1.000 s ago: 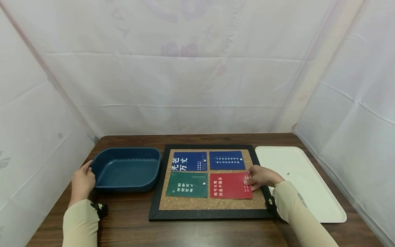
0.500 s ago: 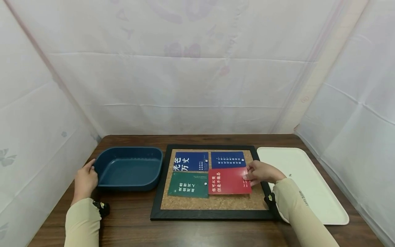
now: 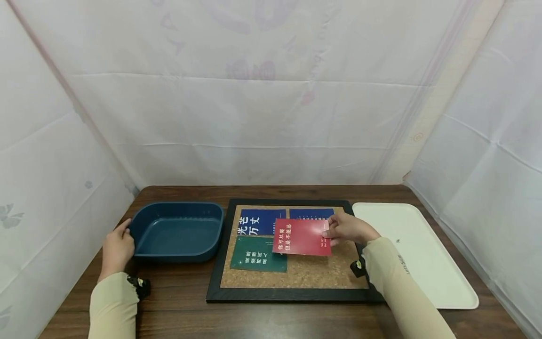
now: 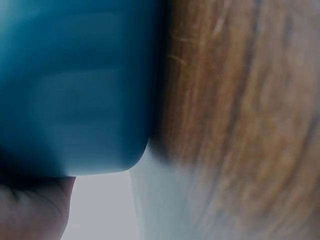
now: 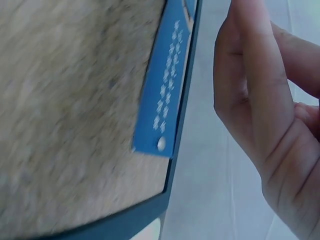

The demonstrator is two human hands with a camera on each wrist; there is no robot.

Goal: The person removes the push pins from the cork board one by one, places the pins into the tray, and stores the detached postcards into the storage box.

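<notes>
My left hand (image 3: 117,247) grips the left edge of a dark blue rectangular basin (image 3: 178,258), whose side fills much of the left wrist view. My right hand (image 3: 350,228) pinches a red card (image 3: 300,238) with white writing by its right edge, above a black-framed cork board (image 3: 322,278). On the board lie a green card (image 3: 254,258), a blue card (image 3: 259,220) at upper left and another blue card (image 3: 311,213) at upper right. The red card covers parts of all three. In the right wrist view a white pin (image 5: 161,143) shows on a blue card.
A white tray (image 3: 423,254) lies right of the board, partly under my right forearm. Everything stands on a dark wooden table (image 3: 186,301). Pale cloth walls (image 3: 262,113) enclose the back and both sides.
The red card, which lay on the lower right of the cork board, has been lifted and carried left and away in my right hand. My left hand stays at the basin.
</notes>
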